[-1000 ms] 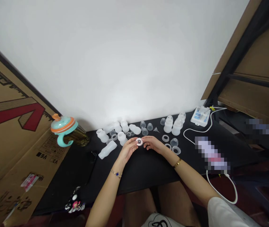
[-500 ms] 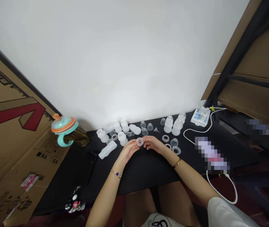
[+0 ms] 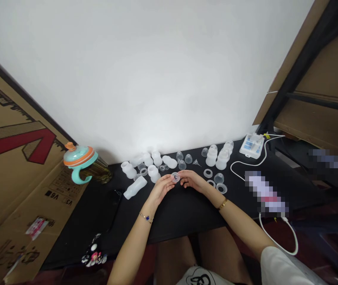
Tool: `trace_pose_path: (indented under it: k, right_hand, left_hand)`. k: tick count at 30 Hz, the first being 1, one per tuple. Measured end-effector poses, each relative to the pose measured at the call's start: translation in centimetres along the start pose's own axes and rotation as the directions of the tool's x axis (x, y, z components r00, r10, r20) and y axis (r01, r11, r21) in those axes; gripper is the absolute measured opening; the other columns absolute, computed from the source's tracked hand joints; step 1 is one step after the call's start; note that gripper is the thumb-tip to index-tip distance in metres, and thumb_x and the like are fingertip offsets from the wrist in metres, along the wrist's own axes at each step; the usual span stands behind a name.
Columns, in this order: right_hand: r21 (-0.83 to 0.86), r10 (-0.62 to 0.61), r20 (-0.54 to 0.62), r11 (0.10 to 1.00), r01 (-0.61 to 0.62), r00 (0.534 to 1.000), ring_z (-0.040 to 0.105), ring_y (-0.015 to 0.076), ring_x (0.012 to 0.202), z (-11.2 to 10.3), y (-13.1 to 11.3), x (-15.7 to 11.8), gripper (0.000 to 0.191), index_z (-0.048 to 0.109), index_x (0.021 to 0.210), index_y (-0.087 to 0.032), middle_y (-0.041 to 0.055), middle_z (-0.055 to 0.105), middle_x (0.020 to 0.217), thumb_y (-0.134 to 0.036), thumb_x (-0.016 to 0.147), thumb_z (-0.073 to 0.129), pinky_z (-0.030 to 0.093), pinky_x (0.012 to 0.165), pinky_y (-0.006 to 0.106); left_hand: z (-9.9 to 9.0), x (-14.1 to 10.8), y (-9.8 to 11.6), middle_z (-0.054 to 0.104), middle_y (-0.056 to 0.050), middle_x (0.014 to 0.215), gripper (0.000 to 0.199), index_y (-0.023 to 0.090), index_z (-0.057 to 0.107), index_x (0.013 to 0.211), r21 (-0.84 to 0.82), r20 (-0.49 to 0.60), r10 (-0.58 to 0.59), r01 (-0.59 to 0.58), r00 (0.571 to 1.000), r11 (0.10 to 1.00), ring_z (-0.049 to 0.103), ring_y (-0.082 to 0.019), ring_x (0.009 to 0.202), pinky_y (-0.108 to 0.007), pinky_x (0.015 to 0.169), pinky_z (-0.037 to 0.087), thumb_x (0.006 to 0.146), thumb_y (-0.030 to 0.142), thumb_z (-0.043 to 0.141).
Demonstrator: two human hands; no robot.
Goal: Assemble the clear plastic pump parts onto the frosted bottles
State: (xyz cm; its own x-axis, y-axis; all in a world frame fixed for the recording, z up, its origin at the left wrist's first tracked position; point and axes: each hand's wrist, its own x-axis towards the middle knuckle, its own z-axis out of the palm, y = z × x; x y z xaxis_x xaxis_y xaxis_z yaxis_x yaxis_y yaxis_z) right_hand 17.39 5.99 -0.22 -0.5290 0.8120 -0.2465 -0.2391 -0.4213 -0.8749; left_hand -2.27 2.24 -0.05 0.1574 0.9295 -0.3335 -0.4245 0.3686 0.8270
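Observation:
A translucent bottle collar ring point(image 3: 175, 177) is held just above the black table. My left hand point(image 3: 162, 187) pinches it from the left with its fingertips. My right hand point(image 3: 193, 181) grips its right edge between thumb and forefinger, the other fingers curled. Whether a teat sits in the ring's centre is too small to tell. Left of my hands lie white baby bottles, one on its side point(image 3: 135, 187) and another upright point(image 3: 153, 173). Clear dome caps point(image 3: 182, 164) stand behind the ring. More collar rings point(image 3: 221, 188) and a dome cap point(image 3: 219, 178) are right of my right hand.
Capped bottles point(image 3: 223, 159) stand at the back right, near a small clear funnel point(image 3: 196, 162). A white power strip box point(image 3: 252, 146) with a cable lies farther right. At left are a teal-lidded drinking cup point(image 3: 81, 162), a dark flat device point(image 3: 102, 209) and a cardboard box point(image 3: 14, 166).
Both hands stay on the collar ring in nearly the same place. The view has shifted very slightly; nothing on the table has visibly moved.

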Motion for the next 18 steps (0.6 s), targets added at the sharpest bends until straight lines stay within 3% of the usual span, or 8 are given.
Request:
trace_pose_path:
  k: [18]
  right_hand:
    - [-0.001, 0.009, 0.005, 1.0, -0.009, 1.0, 0.065, 0.0114, 0.063, 0.21, -0.1, -0.09, 0.033, 0.072, 0.094, -0.017, 0.0028, 0.072, 0.082, -0.037, 0.073, 0.087, 0.049, 0.049, 0.018]
  left_hand:
    - [0.28, -0.25, 0.2, 0.078, -0.007, 0.09, 0.034, 0.015, 0.071, 0.088, 0.03, -0.017, 0.005, -0.005, 1.0, 1.0, 0.071, -0.014, 0.077, -0.023, 0.073, 0.051, 0.066, 0.03, 0.094]
